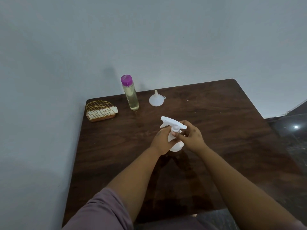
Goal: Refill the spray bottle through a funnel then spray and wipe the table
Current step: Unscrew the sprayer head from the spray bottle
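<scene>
The spray bottle [176, 143] stands upright mid-bench, long axis vertical, nozzle pointing far-left; the left hand [162, 141] grips its body from the left, while the right hand [191, 136] pinches the collar under the trigger head, so the head looks about to be unscrewed; the funnel [156, 100] sits mouth-down beyond, nearer the right hand; the refill bottle [130, 93] stands left of it, capped; the bench [232, 130] is dark wood against a pale wall, with a wire napkin holder [100, 111] at its far-left corner.
</scene>
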Demonstrator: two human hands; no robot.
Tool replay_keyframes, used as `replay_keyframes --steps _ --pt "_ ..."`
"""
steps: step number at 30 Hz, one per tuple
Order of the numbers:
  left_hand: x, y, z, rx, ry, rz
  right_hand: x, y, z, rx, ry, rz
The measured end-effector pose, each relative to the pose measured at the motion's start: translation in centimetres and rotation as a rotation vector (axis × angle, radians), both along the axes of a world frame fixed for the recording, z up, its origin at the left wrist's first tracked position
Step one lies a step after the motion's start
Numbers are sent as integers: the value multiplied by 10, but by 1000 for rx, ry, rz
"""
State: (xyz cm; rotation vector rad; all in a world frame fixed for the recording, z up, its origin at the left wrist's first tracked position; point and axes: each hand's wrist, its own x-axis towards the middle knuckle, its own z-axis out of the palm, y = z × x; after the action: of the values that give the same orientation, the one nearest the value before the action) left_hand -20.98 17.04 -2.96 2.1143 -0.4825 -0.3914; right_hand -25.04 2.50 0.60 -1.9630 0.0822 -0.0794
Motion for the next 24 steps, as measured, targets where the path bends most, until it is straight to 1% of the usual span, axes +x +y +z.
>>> replay_keyframes --steps 2,3,5,9,11,12,15,17,18,20,22,24 --pt "1 -1 0 18 15 3 -2 -13 7 144 151 117" --pt "1 -1 2 27 20 3 -3 -18 9 159 191 167" --pt "2 0 0 37 1 -4 -3 -18 10 84 192 187" --pt "2 0 0 14 -30 -4 0 7 1 -138 -25 -120" --pt "1 0 4 -5 -31 -1 0 12 -3 -130 -72 -148" --pt "1 -1 4 -2 -25 0 -1 10 -4 -97 -57 -121" --pt "-1 -1 6 27 13 12 -9 -5 4 27 85 36" --pt "-1 -1 6 31 19 12 -11 -13 10 13 129 127" --pt "0 -1 4 36 14 7 -11 -13 10 -3 132 130" --pt "1 0 1 47 6 2 -8 -7 5 -51 83 17" --pt "1 1 1 43 -6 1 -5 3 -1 -153 -10 -127" --pt "1 1 4 27 -17 -3 -3 10 -3 -189 -87 -160"
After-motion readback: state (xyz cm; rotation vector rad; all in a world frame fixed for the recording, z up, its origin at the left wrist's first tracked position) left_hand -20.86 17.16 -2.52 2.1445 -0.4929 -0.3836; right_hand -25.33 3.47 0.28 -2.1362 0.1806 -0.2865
